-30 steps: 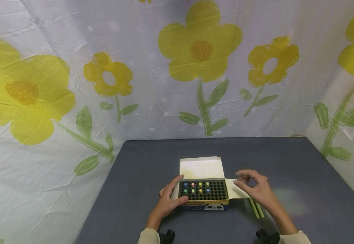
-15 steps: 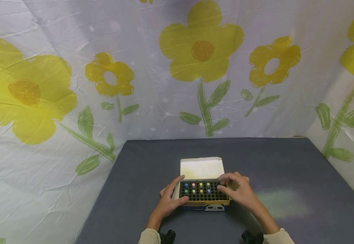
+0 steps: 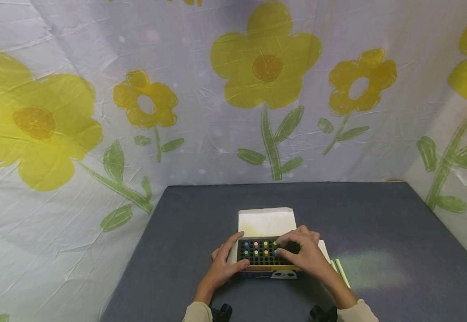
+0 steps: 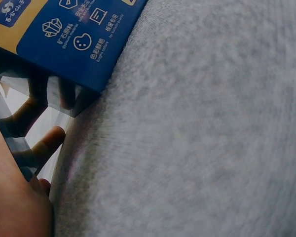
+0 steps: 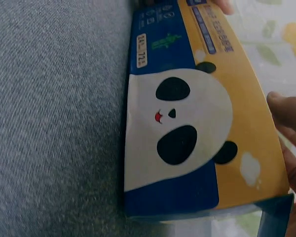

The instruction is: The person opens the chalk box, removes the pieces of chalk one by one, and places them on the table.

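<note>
Head view shows the open box [image 3: 265,269] at the middle of the table [image 3: 201,210], with coloured sticks [image 3: 256,244] standing in two rows in its left and middle part. The left hand [image 3: 222,264] grips the left end, thumb over the near rim. The right hand [image 3: 303,250] is above the right part, thumb and index finger bent close to the rightmost sticks; whether they pinch one, I cannot tell. Two pale green sticks [image 3: 342,273] lie to the right. For good work, I think, the box should be held firm, and each stick guided straight and gently, without knocking its neighbours.
</note>
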Available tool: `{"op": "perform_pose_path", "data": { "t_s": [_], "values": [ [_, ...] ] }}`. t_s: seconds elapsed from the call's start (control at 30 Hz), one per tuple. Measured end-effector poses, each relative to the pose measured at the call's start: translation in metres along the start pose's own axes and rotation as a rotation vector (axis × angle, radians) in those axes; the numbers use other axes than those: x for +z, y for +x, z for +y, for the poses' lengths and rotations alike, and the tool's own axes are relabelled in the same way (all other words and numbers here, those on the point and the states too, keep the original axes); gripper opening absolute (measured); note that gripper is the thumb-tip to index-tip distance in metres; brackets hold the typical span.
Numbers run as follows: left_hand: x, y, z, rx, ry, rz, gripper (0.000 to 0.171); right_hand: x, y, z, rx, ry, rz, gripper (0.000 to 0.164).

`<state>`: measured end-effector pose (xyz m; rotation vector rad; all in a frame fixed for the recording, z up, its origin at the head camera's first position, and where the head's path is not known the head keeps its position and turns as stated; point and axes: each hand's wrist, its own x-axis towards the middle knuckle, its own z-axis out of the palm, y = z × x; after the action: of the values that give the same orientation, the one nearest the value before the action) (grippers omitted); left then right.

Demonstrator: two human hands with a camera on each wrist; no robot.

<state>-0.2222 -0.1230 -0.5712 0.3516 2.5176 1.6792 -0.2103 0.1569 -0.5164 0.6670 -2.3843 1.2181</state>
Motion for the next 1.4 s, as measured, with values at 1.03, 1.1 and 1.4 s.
{"op": "perform_pose_path", "data": {
  "t_s": [1.03,1.1,1.4],
  "values": [
    [0.001,-0.001,0.002,0.002,0.021,0.009,0.076,0.008,0.001,-0.011,0.082,-0.246,-0.148,0.020],
    [0.001,-0.001,0.002,0.004,0.021,0.011,0.076,0.008,0.001,-0.011,0.079,-0.253,-0.146,0.020],
    [0.001,-0.001,0.002,-0.002,0.013,0.015,0.075,0.008,0.000,-0.011,0.063,-0.256,-0.133,0.018]
  ]
}}
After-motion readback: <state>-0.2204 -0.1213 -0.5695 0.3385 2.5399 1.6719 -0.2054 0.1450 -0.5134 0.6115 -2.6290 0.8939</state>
